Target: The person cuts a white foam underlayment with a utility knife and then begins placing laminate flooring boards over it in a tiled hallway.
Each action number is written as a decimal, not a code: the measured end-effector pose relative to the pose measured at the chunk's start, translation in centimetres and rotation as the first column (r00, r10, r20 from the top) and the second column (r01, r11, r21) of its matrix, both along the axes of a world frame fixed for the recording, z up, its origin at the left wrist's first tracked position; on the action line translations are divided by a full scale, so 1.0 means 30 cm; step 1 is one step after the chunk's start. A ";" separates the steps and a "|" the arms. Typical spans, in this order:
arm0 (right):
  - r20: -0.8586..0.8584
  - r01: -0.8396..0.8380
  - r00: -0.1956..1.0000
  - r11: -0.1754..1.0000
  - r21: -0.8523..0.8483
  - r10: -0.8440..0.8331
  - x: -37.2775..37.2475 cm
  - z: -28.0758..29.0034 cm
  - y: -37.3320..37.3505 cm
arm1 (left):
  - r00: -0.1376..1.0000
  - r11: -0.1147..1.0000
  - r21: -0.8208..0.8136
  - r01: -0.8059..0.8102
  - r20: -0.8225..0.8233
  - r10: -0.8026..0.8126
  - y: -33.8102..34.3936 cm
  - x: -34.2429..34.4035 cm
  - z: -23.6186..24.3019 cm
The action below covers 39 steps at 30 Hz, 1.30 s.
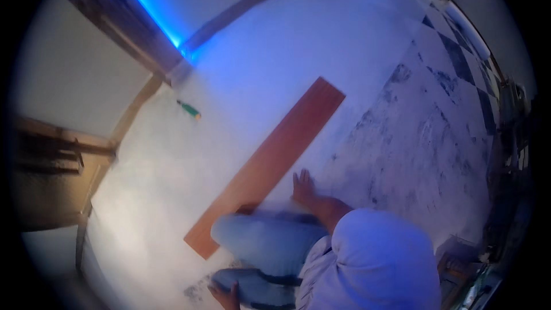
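Note:
A long reddish-brown plank (272, 164) lies slantwise on the pale floor, partly hidden by my bent leg in blue trousers at its near end. To the right of the plank, my right hand (303, 186) rests with fingers spread, low at the floor and apart from the wood; I see nothing in it. At the lower edge, my left hand (225, 296) is beside my other knee, partly cut off by the picture's rim. Its visible fingers are apart and seem to hold nothing.
A small green tool (188, 109) with a yellowish end lies left of the plank, near the wall. Dark smears mark the floor (402, 143) at right, with dark and white checks beyond. Bright blue light (152, 9) shines along an opening at upper left. Blurred items (459, 264) stand at lower right.

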State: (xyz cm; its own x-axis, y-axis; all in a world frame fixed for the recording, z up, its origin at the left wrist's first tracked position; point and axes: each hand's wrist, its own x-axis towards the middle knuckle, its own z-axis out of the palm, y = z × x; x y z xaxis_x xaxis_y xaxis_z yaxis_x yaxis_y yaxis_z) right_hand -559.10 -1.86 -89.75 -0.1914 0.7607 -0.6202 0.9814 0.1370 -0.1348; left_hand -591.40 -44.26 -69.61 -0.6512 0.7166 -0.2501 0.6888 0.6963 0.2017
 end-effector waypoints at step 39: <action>-0.294 -0.282 0.928 0.947 -0.155 0.229 1.273 1.600 -0.602 | 0.367 0.600 0.124 0.791 0.688 -0.626 0.586 0.831 1.175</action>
